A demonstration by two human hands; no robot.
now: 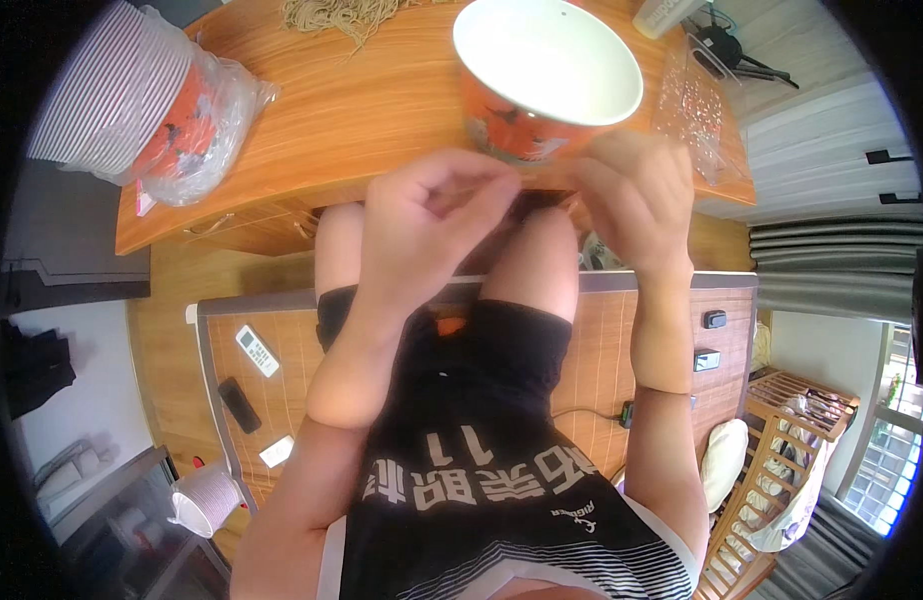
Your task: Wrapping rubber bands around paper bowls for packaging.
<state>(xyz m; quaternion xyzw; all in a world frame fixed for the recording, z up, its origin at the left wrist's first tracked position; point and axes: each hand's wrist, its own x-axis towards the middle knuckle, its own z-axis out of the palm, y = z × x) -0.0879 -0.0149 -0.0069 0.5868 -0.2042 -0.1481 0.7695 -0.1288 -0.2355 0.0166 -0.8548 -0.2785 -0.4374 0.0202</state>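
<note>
A large paper tub (547, 60), white inside with an orange printed wall, stands near the front edge of the wooden desk (352, 110). Just in front of its base, I hold both hands raised over my lap, fingertips pointing toward each other with a narrow gap between them. The fingers of my left hand (432, 215) are pinched together. My right hand (637, 190) is also closed in a pinch and slightly blurred by motion. Whatever lies between the fingertips, if anything, is too thin or small to make out.
Nested paper tubs (172, 110) in clear plastic lie at the desk's left end. Beige twine (342, 15) sits at the far edge. Right of the tub is a clear plastic tray (697, 110) with tiny pieces. On the seat are a remote (257, 350) and a phone (240, 404).
</note>
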